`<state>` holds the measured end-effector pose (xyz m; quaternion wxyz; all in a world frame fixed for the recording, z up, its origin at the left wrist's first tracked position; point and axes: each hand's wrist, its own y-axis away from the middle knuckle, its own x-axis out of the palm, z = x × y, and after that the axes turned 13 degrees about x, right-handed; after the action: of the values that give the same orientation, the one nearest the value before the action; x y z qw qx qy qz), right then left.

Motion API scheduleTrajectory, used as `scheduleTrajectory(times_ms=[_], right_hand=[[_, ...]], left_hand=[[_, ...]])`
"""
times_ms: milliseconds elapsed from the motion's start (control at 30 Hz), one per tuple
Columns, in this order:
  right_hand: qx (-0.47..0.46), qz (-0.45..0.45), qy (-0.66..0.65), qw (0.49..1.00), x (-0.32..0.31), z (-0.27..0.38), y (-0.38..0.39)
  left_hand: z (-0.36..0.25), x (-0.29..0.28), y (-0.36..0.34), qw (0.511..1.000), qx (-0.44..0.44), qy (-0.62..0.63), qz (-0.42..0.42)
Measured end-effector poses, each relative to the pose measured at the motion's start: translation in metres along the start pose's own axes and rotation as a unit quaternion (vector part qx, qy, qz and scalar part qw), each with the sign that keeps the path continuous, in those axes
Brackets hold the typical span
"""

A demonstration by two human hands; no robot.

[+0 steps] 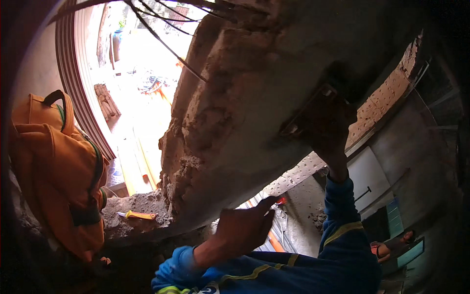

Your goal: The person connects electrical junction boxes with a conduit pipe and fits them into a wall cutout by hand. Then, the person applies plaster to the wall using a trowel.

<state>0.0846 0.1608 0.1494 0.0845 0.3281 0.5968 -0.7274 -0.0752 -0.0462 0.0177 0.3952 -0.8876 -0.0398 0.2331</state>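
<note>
My right hand (338, 122) is raised and closed around a dark rectangular plastering float (308, 111). The float lies against the smooth grey plaster of a thick wall (259, 122); deep shadow hides its handle and most of my fingers. Lower down, my left hand (240, 229) hangs below the plastered face, apart from it. Its index finger points out and the others are partly bent and apart, with nothing visible in them. Rough broken mortar (188, 122) runs along the wall's left edge.
An orange bag (58, 171) sits at the left. A yellow-orange knife (139, 215) lies on the rough ledge (134, 201). Dark cables (161, 36) dangle across the top. A speckled strip (379, 105) borders the wall's right side. Another person (389, 247) is at the lower right.
</note>
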Motion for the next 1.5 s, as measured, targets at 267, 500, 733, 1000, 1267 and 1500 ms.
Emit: scheduleTrajectory(times_ms=[267,500,733,1000,1267,1500], right_hand=[[-0.180,0.010,0.182,0.967,0.002,0.010,-0.011],[-0.090,-0.140,-0.080,0.983,-0.011,0.022,0.000],[0.233,0.051,-0.362,0.901,0.017,0.044,0.045],[0.192,0.169,-0.412,0.875,0.049,0.032,0.044],[0.077,0.085,-0.516,0.849,0.050,0.035,0.038],[0.072,0.156,-0.511,0.842,0.043,0.028,0.037]], left_hand=[[-0.023,-0.003,-0.093,0.934,0.112,-0.216,-0.262],[-0.038,0.005,-0.113,0.888,0.097,-0.359,-0.272],[-0.034,0.005,-0.119,0.791,0.046,-0.545,-0.275],[-0.037,0.009,-0.135,0.683,-0.021,-0.680,-0.267],[-0.036,0.016,-0.148,0.682,-0.176,-0.651,-0.283],[-0.044,0.019,-0.152,0.665,-0.074,-0.696,-0.262]])
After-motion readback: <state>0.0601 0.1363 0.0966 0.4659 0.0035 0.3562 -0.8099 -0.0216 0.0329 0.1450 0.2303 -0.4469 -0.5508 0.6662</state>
